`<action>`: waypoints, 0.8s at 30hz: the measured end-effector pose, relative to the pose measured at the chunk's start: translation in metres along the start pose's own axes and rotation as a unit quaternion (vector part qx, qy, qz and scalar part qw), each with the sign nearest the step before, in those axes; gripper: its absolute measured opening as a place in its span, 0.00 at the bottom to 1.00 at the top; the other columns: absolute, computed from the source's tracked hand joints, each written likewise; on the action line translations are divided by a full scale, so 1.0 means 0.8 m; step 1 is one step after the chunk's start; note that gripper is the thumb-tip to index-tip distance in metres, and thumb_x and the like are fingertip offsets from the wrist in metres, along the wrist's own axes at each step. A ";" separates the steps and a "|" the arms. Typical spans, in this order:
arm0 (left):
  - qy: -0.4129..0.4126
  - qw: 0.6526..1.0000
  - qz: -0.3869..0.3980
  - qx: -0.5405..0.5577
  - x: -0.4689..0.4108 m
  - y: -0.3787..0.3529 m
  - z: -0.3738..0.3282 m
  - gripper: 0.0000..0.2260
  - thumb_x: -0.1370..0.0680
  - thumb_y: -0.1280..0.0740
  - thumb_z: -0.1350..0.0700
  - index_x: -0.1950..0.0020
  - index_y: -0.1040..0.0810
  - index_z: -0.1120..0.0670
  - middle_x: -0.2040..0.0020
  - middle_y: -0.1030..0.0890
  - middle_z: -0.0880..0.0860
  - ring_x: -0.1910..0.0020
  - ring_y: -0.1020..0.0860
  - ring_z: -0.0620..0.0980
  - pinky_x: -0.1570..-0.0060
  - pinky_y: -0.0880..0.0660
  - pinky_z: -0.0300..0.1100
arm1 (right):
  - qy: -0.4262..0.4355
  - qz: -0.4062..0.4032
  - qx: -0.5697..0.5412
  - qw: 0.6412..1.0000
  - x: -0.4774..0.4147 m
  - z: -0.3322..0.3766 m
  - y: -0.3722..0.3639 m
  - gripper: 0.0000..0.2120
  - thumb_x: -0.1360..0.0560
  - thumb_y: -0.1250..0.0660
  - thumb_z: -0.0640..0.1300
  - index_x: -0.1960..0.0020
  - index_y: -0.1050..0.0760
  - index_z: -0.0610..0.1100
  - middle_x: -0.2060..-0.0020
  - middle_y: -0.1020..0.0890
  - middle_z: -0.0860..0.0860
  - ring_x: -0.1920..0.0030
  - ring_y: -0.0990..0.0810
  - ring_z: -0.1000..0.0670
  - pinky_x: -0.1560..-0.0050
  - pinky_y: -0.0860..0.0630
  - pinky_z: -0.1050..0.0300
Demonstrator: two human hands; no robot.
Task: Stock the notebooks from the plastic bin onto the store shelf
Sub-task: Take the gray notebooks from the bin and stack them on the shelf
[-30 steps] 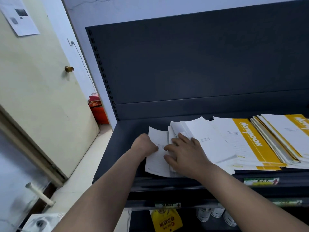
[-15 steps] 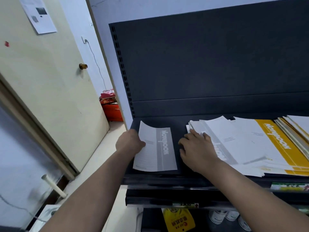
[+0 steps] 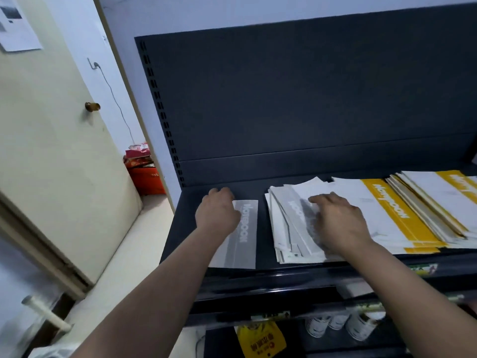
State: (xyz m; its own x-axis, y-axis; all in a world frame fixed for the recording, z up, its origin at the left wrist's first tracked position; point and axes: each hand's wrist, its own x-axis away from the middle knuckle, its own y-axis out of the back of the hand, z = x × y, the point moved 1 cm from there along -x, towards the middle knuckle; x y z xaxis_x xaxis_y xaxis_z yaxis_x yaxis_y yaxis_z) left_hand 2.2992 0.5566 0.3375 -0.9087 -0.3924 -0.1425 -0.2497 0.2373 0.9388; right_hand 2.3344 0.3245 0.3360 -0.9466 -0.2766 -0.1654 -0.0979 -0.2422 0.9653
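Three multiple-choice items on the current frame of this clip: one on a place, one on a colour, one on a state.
1. Where does the single grey notebook lie relative to the fanned grey pile? A on top of it; B left of it, apart; C behind it.
2. What colour is the band on the stacks right of that pile? A red; B green; C yellow.
3. What is the right hand doing? A resting spread on the grey pile; B lifting a notebook; C out of view.
1 B: dark shelf shows between them. 2 C: the bands are yellow. 3 A: its fingers lie on the covers.
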 end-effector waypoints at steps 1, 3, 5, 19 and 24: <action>-0.022 0.999 0.013 0.030 -0.002 -0.003 -0.017 0.16 0.25 0.30 0.52 0.38 0.25 0.52 0.40 0.25 0.53 0.42 0.25 0.53 0.50 0.28 0.44 | -0.033 0.017 0.017 0.999 -0.001 -0.015 0.003 0.22 0.23 0.41 0.49 0.29 0.35 0.49 0.32 0.30 0.49 0.30 0.34 0.46 0.36 0.34 0.50; -0.058 0.995 0.041 0.072 -0.004 -0.011 -0.052 0.16 0.24 0.30 0.50 0.39 0.24 0.53 0.40 0.23 0.51 0.42 0.24 0.51 0.46 0.28 0.43 | -0.086 0.056 0.041 0.994 -0.002 -0.041 0.007 0.23 0.22 0.43 0.52 0.29 0.37 0.46 0.33 0.30 0.47 0.31 0.34 0.44 0.38 0.33 0.48; -0.092 0.991 0.063 0.072 -0.003 -0.021 -0.085 0.18 0.24 0.31 0.48 0.38 0.25 0.53 0.39 0.24 0.51 0.39 0.26 0.51 0.42 0.28 0.44 | -0.119 0.086 0.029 0.989 -0.001 -0.060 0.010 0.22 0.22 0.44 0.56 0.34 0.35 0.44 0.37 0.28 0.46 0.36 0.29 0.43 0.47 0.31 0.50; -0.287 0.954 -0.017 -0.088 -0.009 -0.037 -0.161 0.31 0.23 0.33 0.59 0.23 0.41 0.45 0.21 0.45 0.50 0.22 0.50 0.51 0.25 0.53 0.58 | 0.039 -0.022 -0.186 0.982 -0.011 -0.097 0.041 0.22 0.25 0.35 0.37 0.37 0.26 0.58 0.44 0.20 0.54 0.42 0.23 0.48 0.49 0.27 0.56; -0.127 0.992 -0.014 -0.012 -0.023 0.014 -0.111 0.06 0.20 0.37 0.55 0.45 0.23 0.52 0.46 0.19 0.53 0.44 0.23 0.55 0.45 0.30 0.47 | 0.044 -0.128 -0.177 0.975 -0.030 -0.060 0.050 0.28 0.27 0.31 0.43 0.29 0.35 0.52 0.37 0.24 0.51 0.37 0.29 0.45 0.40 0.29 0.49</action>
State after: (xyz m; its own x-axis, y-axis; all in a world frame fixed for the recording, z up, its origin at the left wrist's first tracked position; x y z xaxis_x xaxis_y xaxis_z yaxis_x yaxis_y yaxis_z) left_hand 2.3426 0.4877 0.3784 -0.9574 -0.1609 -0.2398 -0.2703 0.2076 0.9401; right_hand 2.3675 0.2767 0.3690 -0.8734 -0.2397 -0.4239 -0.2012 -0.6152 0.7623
